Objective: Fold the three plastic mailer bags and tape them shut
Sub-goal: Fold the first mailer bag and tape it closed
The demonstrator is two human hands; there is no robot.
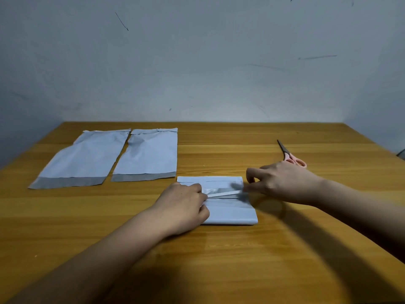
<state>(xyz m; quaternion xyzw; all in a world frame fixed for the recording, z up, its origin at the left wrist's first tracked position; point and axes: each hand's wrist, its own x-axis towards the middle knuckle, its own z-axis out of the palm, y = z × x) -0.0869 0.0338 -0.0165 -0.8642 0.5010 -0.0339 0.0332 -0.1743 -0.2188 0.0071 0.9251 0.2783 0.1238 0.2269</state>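
A folded white mailer bag (232, 212) lies on the wooden table (219, 260) in front of me. My left hand (183, 207) rests on its left side, fingers curled and pressing the fold down. My right hand (280, 183) pinches the right end of a thin white adhesive strip (223, 194) that stretches across the bag's flap towards my left hand. Two unfolded white mailer bags, one at far left (81, 159) and one beside it (146, 154), lie flat with grey flaps toward me.
Pink-handled scissors (290, 155) lie shut on the table behind my right hand. A pale wall rises behind the table's far edge. Bare wood runs along the near side and the right side of the table.
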